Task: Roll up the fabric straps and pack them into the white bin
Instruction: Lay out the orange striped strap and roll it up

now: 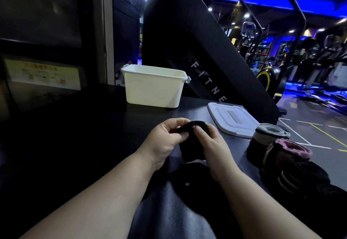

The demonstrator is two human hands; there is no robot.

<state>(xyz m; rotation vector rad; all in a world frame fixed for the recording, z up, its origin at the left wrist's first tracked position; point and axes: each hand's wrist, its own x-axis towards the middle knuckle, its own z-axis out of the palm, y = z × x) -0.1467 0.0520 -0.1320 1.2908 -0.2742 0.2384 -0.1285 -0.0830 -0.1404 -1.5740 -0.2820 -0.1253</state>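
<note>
A black fabric strap [190,151] is held above the dark table between both hands. My left hand [166,140] pinches its partly rolled top end from the left, and my right hand [212,143] grips the same end from the right. The strap's loose tail hangs down and trails toward me over the table. The white bin [154,86] stands open farther back, slightly left of the hands; its inside is not visible. At the right lie a rolled grey-and-white strap [270,130], a rolled pink-edged strap [287,151] and a dark strap with pale stripes [300,174].
The bin's white lid [232,119] lies flat on the table [84,135] right of the bin. A large black fitness machine [187,41] rises behind the table. Gym equipment under blue lighting fills the far right. The table's right edge drops to the floor.
</note>
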